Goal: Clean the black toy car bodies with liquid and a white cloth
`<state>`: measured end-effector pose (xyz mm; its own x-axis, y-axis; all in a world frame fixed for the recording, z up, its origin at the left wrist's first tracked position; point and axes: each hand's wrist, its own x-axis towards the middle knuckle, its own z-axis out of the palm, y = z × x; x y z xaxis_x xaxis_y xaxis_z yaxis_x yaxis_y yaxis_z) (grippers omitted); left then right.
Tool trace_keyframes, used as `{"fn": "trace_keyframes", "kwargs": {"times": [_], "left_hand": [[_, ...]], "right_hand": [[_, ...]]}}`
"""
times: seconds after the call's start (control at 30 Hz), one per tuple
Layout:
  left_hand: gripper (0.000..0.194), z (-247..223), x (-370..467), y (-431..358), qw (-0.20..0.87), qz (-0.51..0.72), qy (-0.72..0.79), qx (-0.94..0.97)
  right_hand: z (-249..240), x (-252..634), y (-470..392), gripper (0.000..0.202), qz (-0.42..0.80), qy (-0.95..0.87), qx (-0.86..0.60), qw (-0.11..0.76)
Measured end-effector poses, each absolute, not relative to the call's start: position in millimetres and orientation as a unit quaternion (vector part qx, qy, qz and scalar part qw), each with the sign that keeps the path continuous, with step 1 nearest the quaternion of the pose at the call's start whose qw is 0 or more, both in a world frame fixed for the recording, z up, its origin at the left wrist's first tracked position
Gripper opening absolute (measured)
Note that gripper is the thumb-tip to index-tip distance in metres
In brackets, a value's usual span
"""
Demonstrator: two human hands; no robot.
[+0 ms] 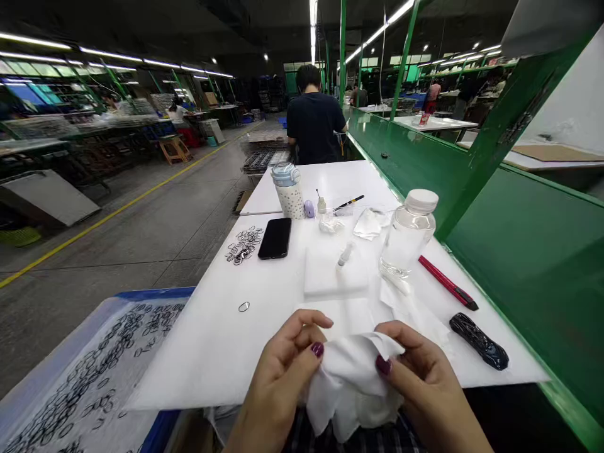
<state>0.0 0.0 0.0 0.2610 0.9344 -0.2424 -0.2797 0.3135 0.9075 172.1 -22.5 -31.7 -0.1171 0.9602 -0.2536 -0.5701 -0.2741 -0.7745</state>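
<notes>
2 bare hands hold a white cloth (352, 384) over the near edge of a white table (202, 340). The left hand (287, 371) has a narrow grip on the cloth's left side, thumb against it and index finger raised off it. The right hand (422, 374) pinches the upper right part between thumb and index finger. The cloth hangs in loose folds between them.

Beyond the hands, a small tube (345, 254) lies on a white pad (330, 282). To the right stand a clear bottle (408, 236) with a white cap, then a red cutter (446, 281) and a shiny black bundle (479, 341), both lying flat. To the left are a black phone (275, 238), a pile of thin dark rings (245, 244) and 1 separate ring (244, 307). Farther back is a dotted cup (289, 198) with a blue lid, near a pen (349, 202).

Many more rings lie in a blue-edged tray (89, 371), lower left. Ahead, 1 person in a dark shirt (314, 126) faces away, beside a green partition (533, 233).
</notes>
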Motion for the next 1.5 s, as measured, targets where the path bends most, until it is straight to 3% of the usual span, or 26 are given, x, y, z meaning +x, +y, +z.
{"fn": "trace_keyframes", "kwargs": {"times": [0.27, 0.47, 0.57, 0.73, 0.97, 1.2, 1.5], "left_hand": [[0.024, -5, -11, -5, 0.683, 0.410, 0.435, 0.420], [0.043, -1, -3, -7, 0.682, 0.321, 0.430, 0.497], [0.030, 4, 8, -8, 0.631, 0.355, 0.463, 0.512], [0.028, 2, 12, -9, 0.602, 0.371, 0.472, 0.527], [0.025, -8, 9, -10, 0.516, 0.383, 0.499, 0.580], [0.007, -7, 12, -10, 0.401, 0.460, 0.455, 0.648], [0.004, -3, 18, -23, 0.470, 0.499, 0.469, 0.557]], "right_hand": [[-33, 174, -20, 0.037, 0.684, -0.290, -0.410, 0.529], [-25, 169, -31, 0.043, 0.637, -0.350, -0.495, 0.476], [-25, 172, -32, 0.040, 0.611, -0.420, -0.503, 0.444], [-20, 174, -24, 0.038, 0.634, -0.421, -0.444, 0.472], [-12, 163, -27, 0.047, 0.612, -0.367, -0.504, 0.487], [-21, 167, -22, 0.044, 0.592, -0.451, -0.474, 0.470], [-17, 157, -25, 0.040, 0.583, -0.395, -0.504, 0.499]]}}
